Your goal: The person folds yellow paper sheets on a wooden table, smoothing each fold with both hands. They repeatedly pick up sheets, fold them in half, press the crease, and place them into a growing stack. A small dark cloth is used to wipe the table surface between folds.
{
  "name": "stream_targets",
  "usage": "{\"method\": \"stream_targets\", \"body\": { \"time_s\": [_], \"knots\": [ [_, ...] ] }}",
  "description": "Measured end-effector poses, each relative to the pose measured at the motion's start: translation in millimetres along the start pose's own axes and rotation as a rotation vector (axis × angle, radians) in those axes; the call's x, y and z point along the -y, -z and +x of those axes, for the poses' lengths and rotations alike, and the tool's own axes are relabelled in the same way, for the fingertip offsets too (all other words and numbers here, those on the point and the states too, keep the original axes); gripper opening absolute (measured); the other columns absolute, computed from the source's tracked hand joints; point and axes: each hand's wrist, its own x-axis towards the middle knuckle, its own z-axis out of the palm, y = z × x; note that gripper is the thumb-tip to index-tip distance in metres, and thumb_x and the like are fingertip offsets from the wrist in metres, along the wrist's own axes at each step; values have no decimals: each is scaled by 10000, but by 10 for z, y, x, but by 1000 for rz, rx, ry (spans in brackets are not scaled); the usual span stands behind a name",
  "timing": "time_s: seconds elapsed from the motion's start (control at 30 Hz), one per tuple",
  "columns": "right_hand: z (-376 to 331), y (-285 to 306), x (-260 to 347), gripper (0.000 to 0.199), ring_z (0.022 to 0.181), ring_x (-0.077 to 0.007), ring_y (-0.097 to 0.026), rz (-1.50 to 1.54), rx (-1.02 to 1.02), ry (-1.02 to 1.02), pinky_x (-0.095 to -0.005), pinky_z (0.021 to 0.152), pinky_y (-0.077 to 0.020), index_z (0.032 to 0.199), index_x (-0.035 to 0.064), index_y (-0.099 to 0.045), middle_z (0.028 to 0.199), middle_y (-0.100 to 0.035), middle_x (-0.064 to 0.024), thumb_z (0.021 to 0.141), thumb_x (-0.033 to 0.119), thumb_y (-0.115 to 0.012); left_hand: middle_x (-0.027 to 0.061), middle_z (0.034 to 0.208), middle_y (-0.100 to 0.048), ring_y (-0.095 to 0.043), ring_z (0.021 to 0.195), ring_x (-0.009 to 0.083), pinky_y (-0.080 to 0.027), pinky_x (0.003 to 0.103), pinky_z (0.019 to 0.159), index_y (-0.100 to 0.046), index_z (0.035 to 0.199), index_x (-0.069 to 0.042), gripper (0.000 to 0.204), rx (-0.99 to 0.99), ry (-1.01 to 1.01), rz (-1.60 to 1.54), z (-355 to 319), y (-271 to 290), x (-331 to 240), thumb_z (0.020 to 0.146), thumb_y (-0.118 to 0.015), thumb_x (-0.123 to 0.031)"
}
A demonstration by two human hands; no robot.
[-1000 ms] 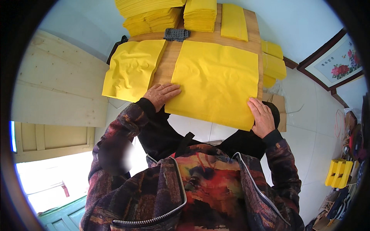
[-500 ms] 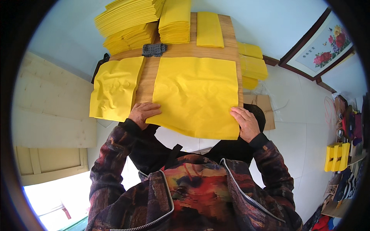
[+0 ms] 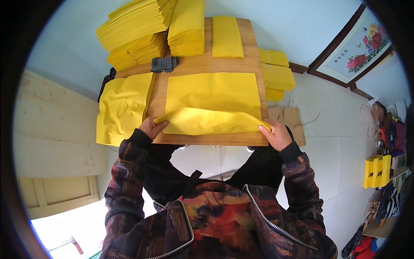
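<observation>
A large yellow paper sheet (image 3: 213, 90) lies on the wooden table (image 3: 202, 139) in front of me. Its near part is raised and curled back over the rest, with the edge bowed between my hands. My left hand (image 3: 152, 127) is closed on the left corner of this flap, thumb on top. At the opposite corner, my right hand (image 3: 277, 134) grips the flap between thumb and fingers. Just left of the sheet lies a pile of crinkled yellow sheets (image 3: 123, 108), apart from my left hand.
Tall stacks of folded yellow paper (image 3: 186, 34) stand at the table's back left. Beside them are a dark grey knitted item (image 3: 164, 64) and a flat folded yellow bundle (image 3: 227, 36). More yellow bundles (image 3: 277, 75) sit beyond the right edge. A framed flower picture (image 3: 355, 47) leans at right.
Both hands have taken hold of the sheet's near corners and lifted that edge up and over, away from me. Before, the sheet lay flat, overhanging the table's near edge.
</observation>
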Motion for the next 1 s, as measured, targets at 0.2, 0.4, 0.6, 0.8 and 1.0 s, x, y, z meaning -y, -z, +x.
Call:
{"method": "stream_targets", "body": {
  "time_s": [0.2,0.4,0.6,0.8,1.0],
  "knots": [
    [237,23,-4,315,604,-386,-524,30,74,-192,-409,555,-417,813,-44,-571,675,-537,-241,901,258,-591,65,775,-654,-578,721,129,-471,304,674,-641,993,20,315,-64,-26,-27,208,-5,100,958,-538,-276],
    [304,-8,36,282,676,-404,-554,28,50,-199,-434,591,-427,860,-28,-575,735,-571,-237,920,247,-550,28,819,-655,-579,763,112,-475,275,708,-635,1017,39,322,-84,31,-127,229,0,63,960,-533,-261],
    [370,-88,9,296,716,-414,-569,-77,5,-231,-470,603,-430,815,-4,-553,748,-582,-230,921,272,-536,16,838,-657,-578,779,97,-476,260,717,-612,1065,55,297,-330,-34,-341,302,-215,-13,954,-542,-212],
    [384,-237,-36,296,710,-414,-579,-226,-88,-274,-486,596,-440,791,27,-545,738,-602,-211,915,296,-535,164,710,-629,-619,648,270,-494,366,616,-594,922,-43,198,-617,-7,118,423,-427,-20,910,-591,-241],
    [395,-341,5,281,653,-394,-602,-426,-141,-306,-497,570,-450,800,51,-566,673,-615,-193,908,308,-541,188,677,-622,-602,634,403,-469,491,570,-530,823,-95,229,-598,96,619,386,-489,-121,869,-613,-303]
  ]
}}
